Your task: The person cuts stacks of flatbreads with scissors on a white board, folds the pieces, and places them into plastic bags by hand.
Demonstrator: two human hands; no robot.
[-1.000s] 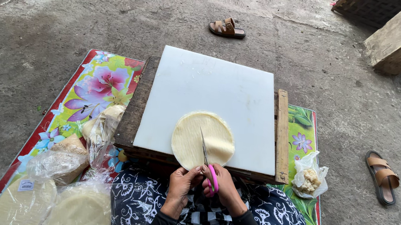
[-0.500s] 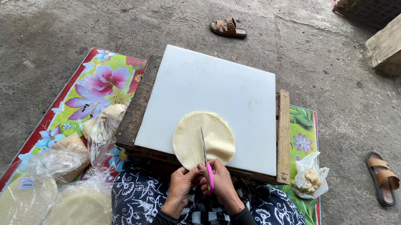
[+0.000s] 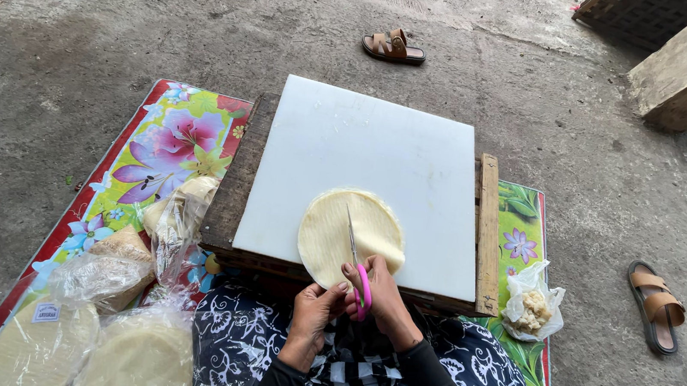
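One round pale wrapper [image 3: 339, 231] lies at the near edge of the white surface [image 3: 373, 162], overhanging it slightly. The right hand [image 3: 379, 296] grips one pair of pink-handled scissors [image 3: 357, 264], blades laid across the wrapper. The left hand [image 3: 315, 306] pinches the wrapper's near rim. Left of the surface, on the floral mat [image 3: 160, 142], lie several bagged wrapper stacks [image 3: 97, 350]. One small bag [image 3: 533, 305] sits right. Two sandals [image 3: 393, 46] lie on the concrete floor.
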